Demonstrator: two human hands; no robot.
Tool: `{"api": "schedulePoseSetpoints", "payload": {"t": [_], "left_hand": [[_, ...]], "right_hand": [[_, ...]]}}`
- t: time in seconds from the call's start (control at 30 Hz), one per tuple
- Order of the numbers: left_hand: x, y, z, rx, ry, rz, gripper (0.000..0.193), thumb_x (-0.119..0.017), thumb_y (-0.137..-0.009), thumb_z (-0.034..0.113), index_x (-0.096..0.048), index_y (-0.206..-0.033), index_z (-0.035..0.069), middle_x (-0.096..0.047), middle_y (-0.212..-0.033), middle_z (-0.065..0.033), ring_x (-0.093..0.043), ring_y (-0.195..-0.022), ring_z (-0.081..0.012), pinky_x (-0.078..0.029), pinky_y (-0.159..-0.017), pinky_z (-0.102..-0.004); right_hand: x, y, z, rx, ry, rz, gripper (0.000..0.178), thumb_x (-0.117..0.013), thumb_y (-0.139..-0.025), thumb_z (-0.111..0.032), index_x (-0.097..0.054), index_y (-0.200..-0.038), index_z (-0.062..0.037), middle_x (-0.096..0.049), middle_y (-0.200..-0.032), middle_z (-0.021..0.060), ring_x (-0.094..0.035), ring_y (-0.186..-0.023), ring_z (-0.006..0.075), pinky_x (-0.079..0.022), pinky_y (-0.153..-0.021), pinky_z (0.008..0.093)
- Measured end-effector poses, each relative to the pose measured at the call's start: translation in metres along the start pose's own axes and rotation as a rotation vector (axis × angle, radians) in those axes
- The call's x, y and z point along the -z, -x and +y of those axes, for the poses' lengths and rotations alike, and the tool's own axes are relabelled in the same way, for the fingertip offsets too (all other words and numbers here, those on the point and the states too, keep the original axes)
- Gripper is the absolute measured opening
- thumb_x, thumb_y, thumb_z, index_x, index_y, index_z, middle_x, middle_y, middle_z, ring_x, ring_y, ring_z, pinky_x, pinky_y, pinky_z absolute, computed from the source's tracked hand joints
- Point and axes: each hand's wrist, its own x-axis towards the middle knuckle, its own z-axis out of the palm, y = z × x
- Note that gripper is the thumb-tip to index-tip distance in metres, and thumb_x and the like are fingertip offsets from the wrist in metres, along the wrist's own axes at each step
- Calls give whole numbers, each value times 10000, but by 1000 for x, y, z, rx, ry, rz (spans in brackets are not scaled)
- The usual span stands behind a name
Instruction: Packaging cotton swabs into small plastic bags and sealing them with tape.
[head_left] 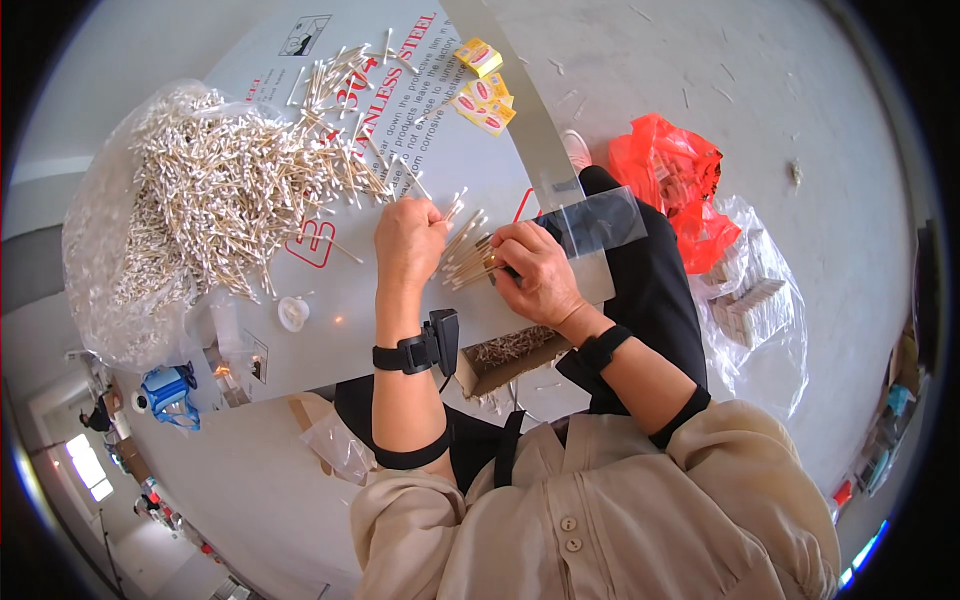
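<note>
A large heap of wooden-stick cotton swabs (220,190) spills from a clear plastic bag (95,250) on the left of the table (360,330). My left hand (408,245) is closed at the heap's right edge, with a few swab tips poking out past its fingers. Beside it, my right hand (540,268) is closed around a small bundle of cotton swabs (466,262), whose ends fan out leftward. Its fingertips are partly hidden. A flat clear plastic sleeve (600,222) lies right behind that hand, over the table edge.
Yellow packets (484,104) and a yellow box (478,57) lie at the far table edge. A small white lid-like piece (293,314) sits nearer. Below the table edge is a cardboard box with swabs (510,350). Red (665,165) and clear bags (752,310) stand on the right.
</note>
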Motion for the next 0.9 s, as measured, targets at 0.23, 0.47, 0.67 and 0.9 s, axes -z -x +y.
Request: {"api": "schedulePoseSetpoints", "payload": {"t": [0.23, 0.47, 0.67, 0.9], "left_hand": [[1, -21, -2, 45, -143, 239, 145, -701, -765, 175, -688, -722, 37, -665, -748, -175, -655, -754, -361, -512, -691, -447], [8, -36, -16, 35, -134, 101, 160, -704, -764, 199, -684, -724, 45, -679, -761, -163, -661, -749, -356, -517, -694, -428], [20, -14, -15, 155, -124, 129, 202, -729, -767, 257, -704, -752, 57, -671, -715, -165, -662, -722, -350, -516, -679, -417], [0, 1, -19, 347, -16, 190, 229, -740, -755, 269, -703, -756, 44, -681, -662, -116, -659, -622, -303, -500, -622, -410]], "right_hand": [[2, -1, -2, -5, -4, -30, 129, -613, -647, 0, -528, -739, -30, -597, -955, 100, -575, -894, 311, -480, -816, 400], [0, -1, -3, -2, -8, -27, 135, -622, -646, -6, -549, -758, -27, -594, -958, 100, -578, -912, 307, -482, -837, 395], [2, 0, -1, -10, 13, -27, 147, -627, -641, -4, -558, -769, -25, -596, -964, 99, -578, -916, 303, -482, -844, 393], [0, -1, -2, 0, 6, -14, 137, -622, -648, -3, -557, -766, -26, -594, -957, 97, -577, -908, 301, -482, -839, 389]]}}
